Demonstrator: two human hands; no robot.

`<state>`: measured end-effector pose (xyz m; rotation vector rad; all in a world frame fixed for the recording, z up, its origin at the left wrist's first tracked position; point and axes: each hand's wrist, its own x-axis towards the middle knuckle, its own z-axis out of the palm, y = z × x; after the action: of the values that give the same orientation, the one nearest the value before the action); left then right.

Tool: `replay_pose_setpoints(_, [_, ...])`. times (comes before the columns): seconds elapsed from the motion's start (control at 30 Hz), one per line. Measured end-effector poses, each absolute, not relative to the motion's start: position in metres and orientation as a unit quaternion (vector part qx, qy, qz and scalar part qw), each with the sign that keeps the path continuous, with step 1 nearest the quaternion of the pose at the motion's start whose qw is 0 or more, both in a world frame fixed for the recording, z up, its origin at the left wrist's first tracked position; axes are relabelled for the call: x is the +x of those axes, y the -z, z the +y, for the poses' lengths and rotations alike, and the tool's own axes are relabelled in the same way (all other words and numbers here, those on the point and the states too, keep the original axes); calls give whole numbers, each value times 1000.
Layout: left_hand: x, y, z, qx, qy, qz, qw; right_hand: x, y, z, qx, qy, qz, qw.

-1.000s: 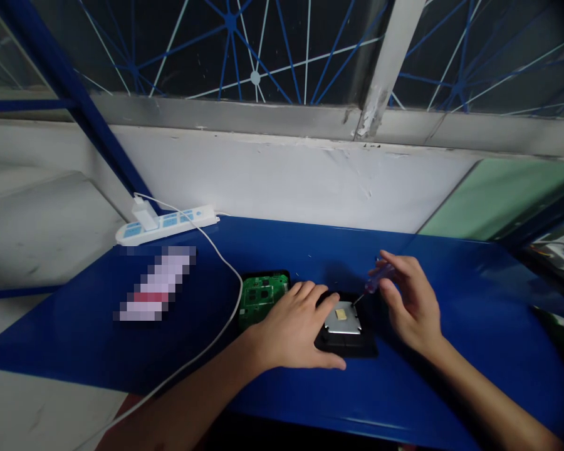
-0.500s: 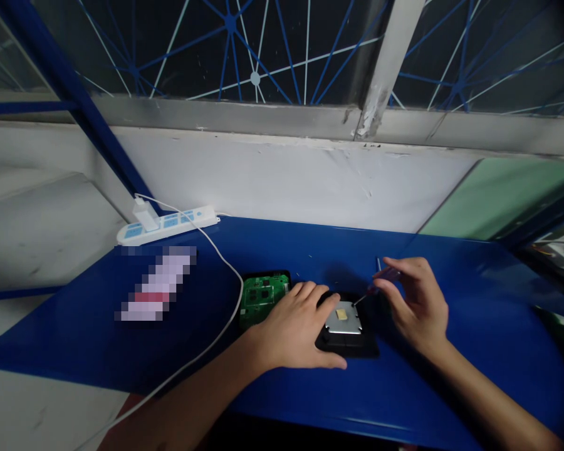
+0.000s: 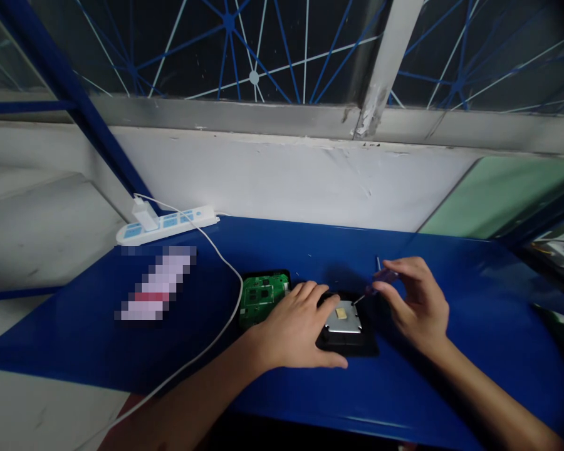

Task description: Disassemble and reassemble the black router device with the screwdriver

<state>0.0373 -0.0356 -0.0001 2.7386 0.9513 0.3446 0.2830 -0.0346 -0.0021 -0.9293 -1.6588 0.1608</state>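
Right fingers [image 3: 407,267] pinch a screwdriver handle [image 3: 382,277], likely light, best held there; left fingers [image 3: 328,307] spread by a metal plate [image 3: 346,324].

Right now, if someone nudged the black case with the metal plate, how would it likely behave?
The black case would probably slide rather than tip, since it lies flat on the table. The metal plate looks stiff, showing no bend. The left hand, spread over the case's left side, would likely resist a push.

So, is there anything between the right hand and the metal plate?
Only the screwdriver in the right hand, its tip by the far right corner of the metal plate; nothing else visible is between.
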Motion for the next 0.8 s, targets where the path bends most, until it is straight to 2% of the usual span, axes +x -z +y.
replay_pose_setpoints(0.2, [37, -1, -36, 932, -114, 324, 115, 276, -5, -41, -400, -91, -731, 546])
replay_pose_setpoints(0.5, [36, 1, -35, 933, -116, 322, 112, 283, 4, -34, -404, -45, -715, 568])
replay_pose_setpoints(0.8, [36, 0, -35, 935, -119, 317, 107, 278, -2, -39, -400, -97, -730, 546])
